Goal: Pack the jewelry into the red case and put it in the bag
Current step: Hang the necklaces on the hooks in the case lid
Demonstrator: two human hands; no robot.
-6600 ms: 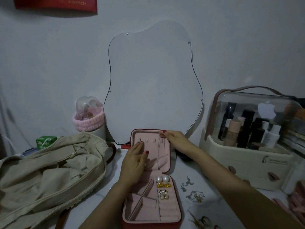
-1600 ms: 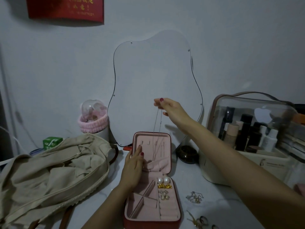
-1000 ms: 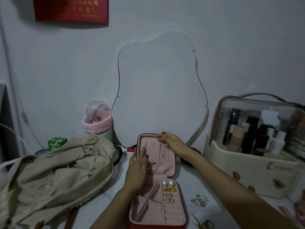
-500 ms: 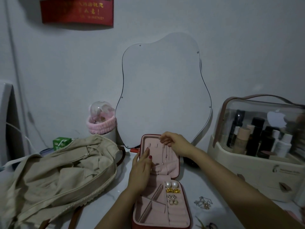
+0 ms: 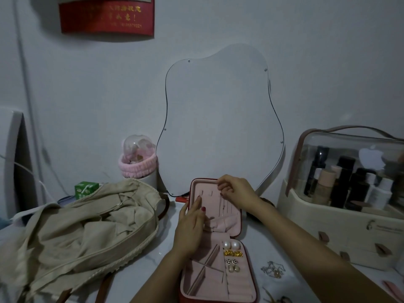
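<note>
A red case (image 5: 218, 289) with pink lining lies open on the tabletop (image 5: 273, 241), lid upright. The left hand (image 5: 190, 228) rests flat, fingers straight, against the lid's lining. The right hand (image 5: 237, 190) pinches a thin necklace (image 5: 222, 205) at the lid's top edge. Four pairs of earrings (image 5: 232, 255) sit in the tray. One beige bag (image 5: 76, 232) lies open to the left. A small tangle of chains (image 5: 273, 270) lies to the right.

The red sign (image 5: 106, 15) on the wall bears gold characters, too blurred to read. The clear cosmetics box (image 5: 349, 169) shows a white apple logo (image 5: 371, 155). Print on the green carton (image 5: 85, 190) is illegible.
</note>
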